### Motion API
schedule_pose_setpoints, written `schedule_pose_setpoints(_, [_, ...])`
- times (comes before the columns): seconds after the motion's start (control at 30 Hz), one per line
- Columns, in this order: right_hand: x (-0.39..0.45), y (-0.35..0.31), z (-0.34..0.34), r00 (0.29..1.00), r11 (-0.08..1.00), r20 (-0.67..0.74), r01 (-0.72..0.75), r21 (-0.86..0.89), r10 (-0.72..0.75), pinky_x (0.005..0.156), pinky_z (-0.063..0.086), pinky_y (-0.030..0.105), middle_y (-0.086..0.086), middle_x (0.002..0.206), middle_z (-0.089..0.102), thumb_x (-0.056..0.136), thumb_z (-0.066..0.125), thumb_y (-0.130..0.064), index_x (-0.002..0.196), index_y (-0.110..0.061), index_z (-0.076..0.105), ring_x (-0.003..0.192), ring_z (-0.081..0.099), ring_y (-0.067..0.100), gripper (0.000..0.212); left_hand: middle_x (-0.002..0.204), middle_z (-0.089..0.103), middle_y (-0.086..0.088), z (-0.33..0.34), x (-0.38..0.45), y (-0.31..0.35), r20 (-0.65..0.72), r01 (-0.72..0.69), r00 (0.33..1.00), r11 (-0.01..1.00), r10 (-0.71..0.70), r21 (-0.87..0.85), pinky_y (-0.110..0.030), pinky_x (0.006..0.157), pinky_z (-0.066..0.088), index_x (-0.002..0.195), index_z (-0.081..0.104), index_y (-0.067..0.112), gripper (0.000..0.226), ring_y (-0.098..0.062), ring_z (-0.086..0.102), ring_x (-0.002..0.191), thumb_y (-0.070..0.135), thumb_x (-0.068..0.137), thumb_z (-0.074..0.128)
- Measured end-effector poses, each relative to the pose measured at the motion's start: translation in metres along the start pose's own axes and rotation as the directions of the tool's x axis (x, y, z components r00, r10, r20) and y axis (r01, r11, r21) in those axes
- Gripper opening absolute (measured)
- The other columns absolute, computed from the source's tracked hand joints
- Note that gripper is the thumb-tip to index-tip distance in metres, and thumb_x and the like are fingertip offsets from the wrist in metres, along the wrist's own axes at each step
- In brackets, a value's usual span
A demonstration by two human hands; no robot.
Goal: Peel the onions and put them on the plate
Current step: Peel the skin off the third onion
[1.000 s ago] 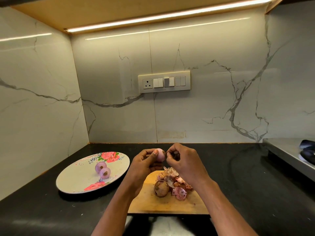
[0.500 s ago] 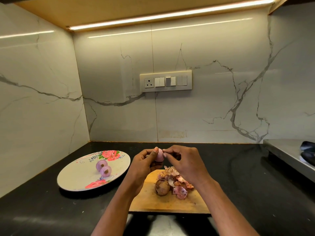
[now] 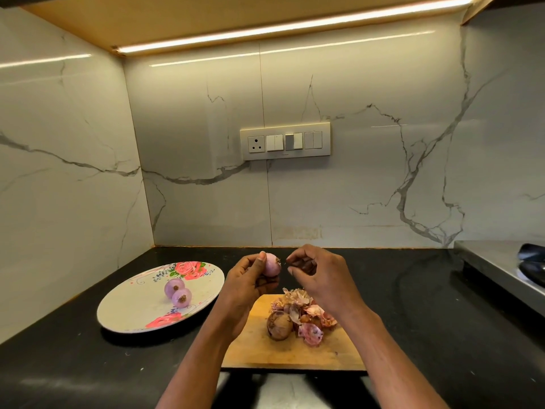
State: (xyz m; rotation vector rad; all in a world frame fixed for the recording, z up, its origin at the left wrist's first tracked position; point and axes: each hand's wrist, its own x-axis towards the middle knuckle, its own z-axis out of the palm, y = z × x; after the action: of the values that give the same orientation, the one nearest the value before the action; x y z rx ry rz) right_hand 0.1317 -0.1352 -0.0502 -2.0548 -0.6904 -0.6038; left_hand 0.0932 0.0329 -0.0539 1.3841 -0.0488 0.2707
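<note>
On the black stone counter (image 3: 413,335) lies a rectangular wooden cutting board (image 3: 259,349) carrying one brown unpeeled onion (image 3: 278,326) beside a heap of papery pink-brown onion skins (image 3: 306,314). Above it, the left hand (image 3: 244,287) holds a small pink peeled onion (image 3: 272,264) in its grip. The right hand (image 3: 321,276) is curled just beside; what it pinches is unclear. Farther left, a round floral plate (image 3: 129,302) holds two peeled purple onions (image 3: 177,292).

Setting: a home kitchen corner.
Tabletop (image 3: 413,305): black polished stone.
Walls (image 3: 383,187): white marble-look panels with grey veins.
Switch panel (image 3: 285,141): socket and switches on the back wall.
Overhead: wooden cabinet underside with light strip (image 3: 295,25).
Right edge: steel stove (image 3: 501,267).
Food work: cutting board (image 3: 295,349), flowered plate (image 3: 132,308).
</note>
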Motion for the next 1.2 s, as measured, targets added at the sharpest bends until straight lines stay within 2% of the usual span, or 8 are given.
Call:
schedule_pose_setpoints(0.2, [0.0,-0.006,0.002,0.998,0.998,0.004,0.062,0.015,-0.063,0.075,0.043,-0.002,-0.023,0.096,0.066,0.09,0.073,-0.032,0.112,-0.028,0.074,0.085,0.055,-0.024,0.023,0.111,0.069,-0.01,0.001,-0.001,0.0,0.013,-0.036,0.999,0.999,0.035,0.036,-0.03,0.081,0.058,0.117,0.062,0.016,0.024,-0.023,0.071,0.098,0.029,0.1,0.052])
schedule_pose_setpoints(0.37, [-0.002,-0.004,0.006,0.995,0.996,-0.043,0.093,0.0,-0.093,0.074,0.048,0.003,-0.011,0.093,0.074,0.089,0.075,-0.025,0.104,-0.023,0.077,0.082,0.062,-0.012,0.016,0.108,0.07,-0.008,0.001,0.0,-0.002,0.01,-0.05,0.999,0.995,0.049,0.081,-0.027,0.078,0.058,0.114,0.062,0.015,0.023,-0.022,0.071,0.098,0.028,0.097,0.056])
schedule_pose_setpoints(0.67, [-0.001,-0.006,0.007,0.994,1.0,-0.11,0.006,-0.012,-0.007,0.066,0.048,0.005,-0.013,0.085,0.063,0.085,0.078,-0.021,0.095,-0.022,0.07,0.078,0.061,-0.001,0.013,0.107,0.073,-0.005,0.003,-0.001,-0.002,0.068,-0.053,0.997,0.991,0.044,0.124,-0.027,0.078,0.058,0.117,0.064,0.015,0.028,-0.018,0.073,0.095,0.029,0.093,0.061])
schedule_pose_setpoints(0.87, [0.001,0.001,0.001,0.998,0.998,0.02,-0.062,-0.026,0.063,0.065,0.046,0.005,-0.019,0.088,0.061,0.097,0.063,-0.028,0.102,-0.029,0.066,0.082,0.06,-0.004,0.006,0.111,0.069,-0.01,0.001,-0.001,0.001,0.036,0.007,0.999,0.998,-0.009,0.07,-0.028,0.083,0.056,0.114,0.065,0.017,0.023,-0.022,0.067,0.102,0.027,0.104,0.047])
schedule_pose_setpoints(0.97, [0.0,0.003,0.002,0.989,0.994,0.137,-0.037,-0.104,0.051,0.073,0.046,0.014,-0.015,0.093,0.065,0.1,0.058,-0.032,0.107,-0.029,0.068,0.085,0.061,0.001,0.012,0.113,0.067,-0.011,0.002,-0.002,0.002,0.031,0.015,0.999,0.998,-0.017,0.062,-0.029,0.082,0.057,0.116,0.064,0.018,0.024,-0.024,0.067,0.103,0.027,0.104,0.046])
schedule_pose_setpoints(1.03, [-0.001,0.004,0.003,0.982,0.991,0.184,-0.01,-0.133,0.034,0.081,0.048,0.013,-0.014,0.106,0.065,0.099,0.061,-0.023,0.116,-0.03,0.065,0.095,0.061,0.001,0.019,0.115,0.066,-0.011,0.001,-0.002,0.002,0.011,0.002,1.0,0.998,-0.003,0.057,-0.029,0.079,0.058,0.118,0.062,0.017,0.023,-0.024,0.068,0.1,0.025,0.103,0.047])
schedule_pose_setpoints(1.1, [-0.001,0.003,0.002,0.985,0.993,0.17,0.002,-0.114,0.018,0.088,0.049,0.013,-0.014,0.115,0.064,0.097,0.063,-0.017,0.123,-0.032,0.062,0.103,0.06,0.001,0.03,0.115,0.065,-0.012,0.0,-0.001,0.002,-0.017,-0.009,1.0,0.998,0.01,0.058,-0.029,0.077,0.058,0.118,0.06,0.016,0.021,-0.025,0.068,0.098,0.024,0.103,0.048])
schedule_pose_setpoints(1.2, [0.001,-0.002,0.001,0.997,0.999,0.072,0.029,-0.034,-0.027,0.083,0.047,0.006,-0.016,0.111,0.067,0.094,0.069,-0.024,0.12,-0.03,0.067,0.097,0.062,-0.004,0.027,0.114,0.065,-0.011,0.0,-0.001,0.003,-0.022,-0.001,1.0,0.998,0.002,0.062,-0.028,0.077,0.057,0.116,0.059,0.018,0.018,-0.025,0.068,0.1,0.024,0.102,0.049])
